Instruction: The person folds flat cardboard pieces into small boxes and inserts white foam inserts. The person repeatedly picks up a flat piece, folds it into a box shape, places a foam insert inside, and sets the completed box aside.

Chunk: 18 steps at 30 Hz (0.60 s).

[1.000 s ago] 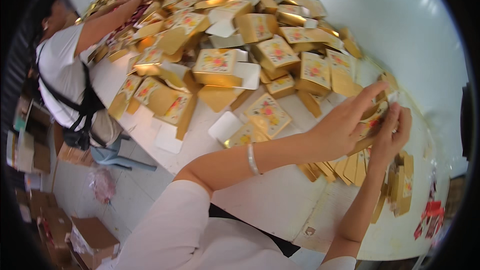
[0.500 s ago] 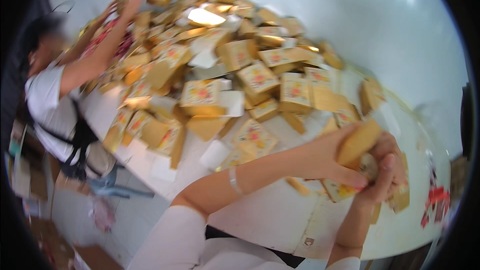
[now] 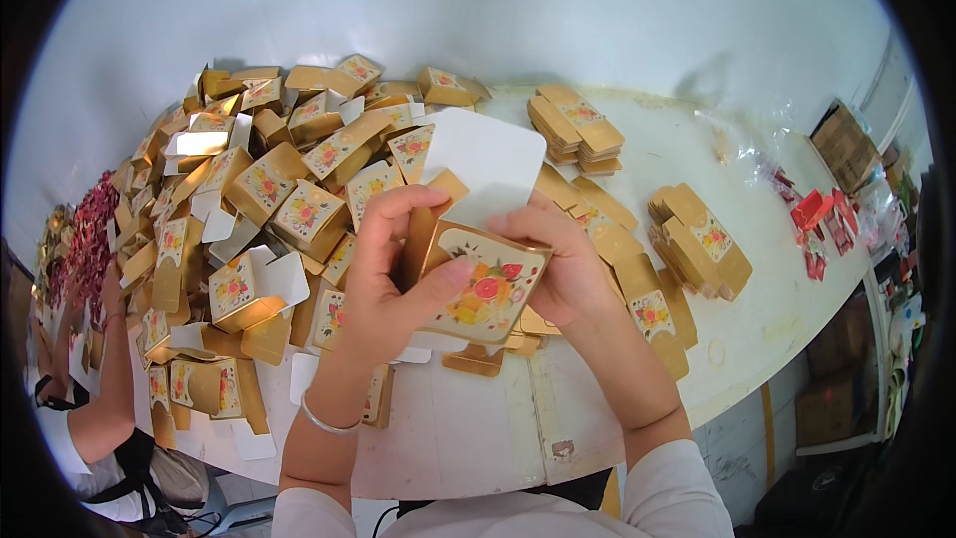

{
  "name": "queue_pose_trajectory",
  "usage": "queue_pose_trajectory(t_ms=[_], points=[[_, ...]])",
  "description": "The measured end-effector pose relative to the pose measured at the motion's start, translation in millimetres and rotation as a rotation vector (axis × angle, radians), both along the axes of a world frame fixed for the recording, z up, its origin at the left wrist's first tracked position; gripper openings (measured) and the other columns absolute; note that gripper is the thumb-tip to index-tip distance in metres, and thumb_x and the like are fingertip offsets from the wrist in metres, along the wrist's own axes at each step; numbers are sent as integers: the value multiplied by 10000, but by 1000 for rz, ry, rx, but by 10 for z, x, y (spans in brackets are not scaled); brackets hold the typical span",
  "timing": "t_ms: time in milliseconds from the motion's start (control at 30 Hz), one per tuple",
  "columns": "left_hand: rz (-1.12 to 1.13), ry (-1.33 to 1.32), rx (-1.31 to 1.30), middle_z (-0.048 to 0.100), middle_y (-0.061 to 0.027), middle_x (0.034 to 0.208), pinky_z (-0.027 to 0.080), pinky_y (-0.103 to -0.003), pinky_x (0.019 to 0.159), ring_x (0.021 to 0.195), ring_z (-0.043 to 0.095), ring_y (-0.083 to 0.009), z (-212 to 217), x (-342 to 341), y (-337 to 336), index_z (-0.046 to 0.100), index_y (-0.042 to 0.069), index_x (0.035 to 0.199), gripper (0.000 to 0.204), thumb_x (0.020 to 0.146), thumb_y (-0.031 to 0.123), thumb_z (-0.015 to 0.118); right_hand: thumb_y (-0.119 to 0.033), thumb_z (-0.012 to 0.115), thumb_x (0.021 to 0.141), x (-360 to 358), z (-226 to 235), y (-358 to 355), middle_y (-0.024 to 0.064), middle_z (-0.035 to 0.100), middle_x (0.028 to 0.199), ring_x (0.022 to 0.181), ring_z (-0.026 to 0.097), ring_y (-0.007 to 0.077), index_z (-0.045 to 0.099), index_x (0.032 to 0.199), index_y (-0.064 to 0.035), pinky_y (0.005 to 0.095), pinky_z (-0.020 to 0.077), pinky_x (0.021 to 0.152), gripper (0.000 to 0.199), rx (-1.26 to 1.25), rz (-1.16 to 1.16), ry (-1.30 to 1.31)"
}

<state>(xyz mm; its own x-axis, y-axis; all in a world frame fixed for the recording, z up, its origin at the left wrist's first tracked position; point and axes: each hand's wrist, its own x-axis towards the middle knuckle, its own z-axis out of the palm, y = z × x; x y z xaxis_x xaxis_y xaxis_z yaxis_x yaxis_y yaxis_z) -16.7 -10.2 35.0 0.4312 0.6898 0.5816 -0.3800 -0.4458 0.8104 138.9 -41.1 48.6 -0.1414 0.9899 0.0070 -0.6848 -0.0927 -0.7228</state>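
Between my hands, over the middle of the table, is a gold carton (image 3: pixel 488 307) with a printed fruit-and-flower panel. It is partly folded into shape, and a large white inner flap stands up at its far end. My left hand (image 3: pixel 383 274) grips the carton's left side, thumb on the printed panel and fingers bent around the gold edge. At the opposite side my right hand (image 3: pixel 570 264) holds it, with some fingertips hidden behind the board. Flat gold cartons (image 3: pixel 652 311) lie just beyond my right wrist.
A big heap of opened gold cartons (image 3: pixel 264 189) covers the table's left. Stacks of flat cartons (image 3: pixel 700 241) sit to the right, with red wrappers (image 3: pixel 815 217) beyond. At the far left, another person's arm (image 3: pixel 108 379) reaches toward dark-red packets (image 3: pixel 88 229). A pale wall closes the back.
The view has swung to the right. My hands now appear at the middle, and the carton between them, earlier seen edge-on, now shows its printed face and raised white flap.
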Motion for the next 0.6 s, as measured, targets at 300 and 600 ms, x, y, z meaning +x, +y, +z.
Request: queue_pose_trajectory(t_ms=[300,600], points=[[-35,55,-121,464,-50,1033,423,-225,704,867,487,-84,137,-96,15,357,81,991,269,812,11,543,-37,421,753,-123,47,53,156,533,1078,1017,516,219,546,1059,23,315,421,854,336,372,-110,-238],[36,69,29,462,-103,1137,452,-251,776,1002,512,-159,182,-129,-51,326,46,1231,534,766,-41,575,-126,450,877,35,72,48,98,501,1125,1013,484,186,593,1074,-38,275,400,814,260,822,-108,-527]])
